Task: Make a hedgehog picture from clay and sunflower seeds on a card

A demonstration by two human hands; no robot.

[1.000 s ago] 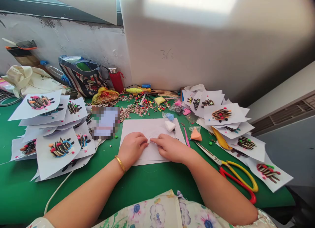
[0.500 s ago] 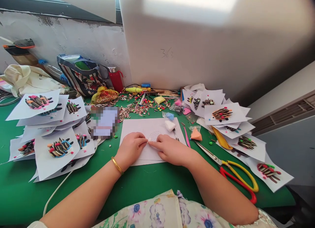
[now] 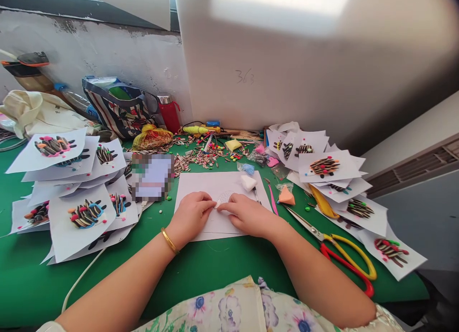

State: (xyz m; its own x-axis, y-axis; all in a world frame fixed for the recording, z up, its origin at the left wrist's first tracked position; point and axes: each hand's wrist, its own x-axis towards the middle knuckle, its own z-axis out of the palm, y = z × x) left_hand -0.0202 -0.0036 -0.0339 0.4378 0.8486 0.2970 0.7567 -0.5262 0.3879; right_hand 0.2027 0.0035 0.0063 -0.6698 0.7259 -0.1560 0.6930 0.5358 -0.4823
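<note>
White paper (image 3: 201,181) lies in front of me with a round, textured white clay patch (image 3: 225,196) on it, partly covered by my fingers. My left hand (image 3: 191,215) is closed, thumb and forefinger pinching the patch's left edge. From the other side, my right hand (image 3: 251,215) has its fingers bent and its forefinger tip pressed on the same edge, close to the left fingertips. On the sheet's right part sit a lump of white clay (image 3: 248,182) and a dark, thin pen-like tool (image 3: 256,195). A pink modelling tool (image 3: 272,198) lies along the right edge.
Large scissors (image 3: 322,237) lie open on the right. Stacked cards with seed hedgehogs stand left (image 3: 82,236) and right (image 3: 353,179). Behind the paper are scattered seeds (image 3: 201,160), orange clay (image 3: 286,195), a phone (image 3: 154,176), a striped bag (image 3: 114,112) and a red bottle (image 3: 169,114).
My fingertips have shifted very slightly along the clay patch's left edge, and a small raised white bit now shows between them. The view has tilted a little; the rest stays put.
</note>
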